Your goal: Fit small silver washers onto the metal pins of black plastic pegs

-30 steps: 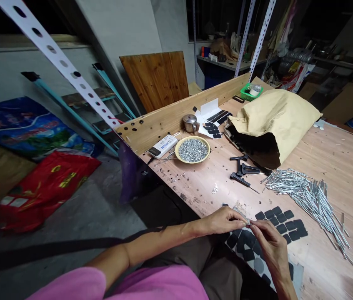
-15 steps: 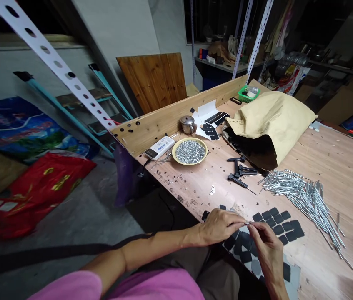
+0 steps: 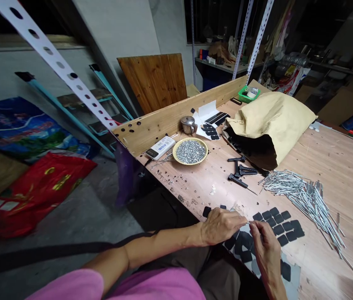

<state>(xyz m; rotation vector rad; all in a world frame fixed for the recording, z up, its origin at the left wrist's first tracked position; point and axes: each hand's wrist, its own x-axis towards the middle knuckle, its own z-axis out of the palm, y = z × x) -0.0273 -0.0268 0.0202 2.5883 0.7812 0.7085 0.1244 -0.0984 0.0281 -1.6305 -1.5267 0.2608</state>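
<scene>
My left hand (image 3: 221,227) is closed over a thin metal rod (image 3: 248,223), whose short end shows past the fingertips. A black piece (image 3: 206,211) sticks out behind this hand; whether it joins the rod is hidden. Pinched at the rod's tip are the fingers of my right hand (image 3: 267,243); any small part between them is too tiny to make out. Below both hands, black rounded-square pads (image 3: 245,239) lie on a grey sheet (image 3: 293,277). More black pads (image 3: 278,229) are spread beyond my right hand.
Loose metal rods (image 3: 307,200) lie to the right, by an open paper sack (image 3: 276,121). Black-handled rods (image 3: 239,180) and tiny rings (image 3: 212,190) rest ahead. A yellow bowl (image 3: 176,157) of small metal parts stands near a lidded metal pot (image 3: 188,125) and a white device (image 3: 160,147).
Both hands stay together at the rod, with only slight finger movement. The black piece behind my left hand has risen a little.
</scene>
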